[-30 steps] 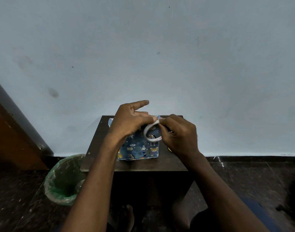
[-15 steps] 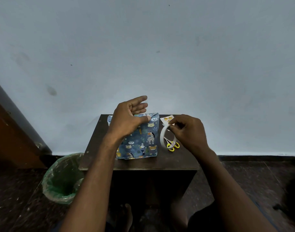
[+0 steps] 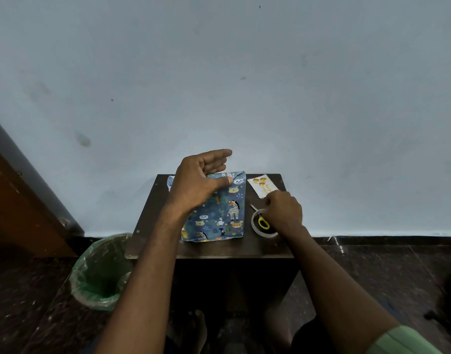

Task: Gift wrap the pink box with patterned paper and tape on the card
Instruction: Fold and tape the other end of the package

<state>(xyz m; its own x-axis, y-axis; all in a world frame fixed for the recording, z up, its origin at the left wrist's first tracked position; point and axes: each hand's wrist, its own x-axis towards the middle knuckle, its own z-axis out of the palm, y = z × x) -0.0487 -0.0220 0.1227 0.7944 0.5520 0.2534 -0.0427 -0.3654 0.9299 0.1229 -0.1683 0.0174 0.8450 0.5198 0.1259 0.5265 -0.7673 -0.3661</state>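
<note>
Head view: left thumb (image 3: 229, 180) presses wrapped box (image 3: 219, 213), fingers (image 3: 216, 155) lifted.

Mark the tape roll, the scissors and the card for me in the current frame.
tape roll (image 3: 256, 230): head view, on its near-left rim.
scissors (image 3: 264, 223): head view, on the yellow handle loop inside the roll.
card (image 3: 260, 186): head view, on its white face beside the gold dots.

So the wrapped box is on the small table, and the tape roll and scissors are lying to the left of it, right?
Not quite. In the head view the tape roll and scissors lie to the right of the wrapped box, on the small table.
</note>
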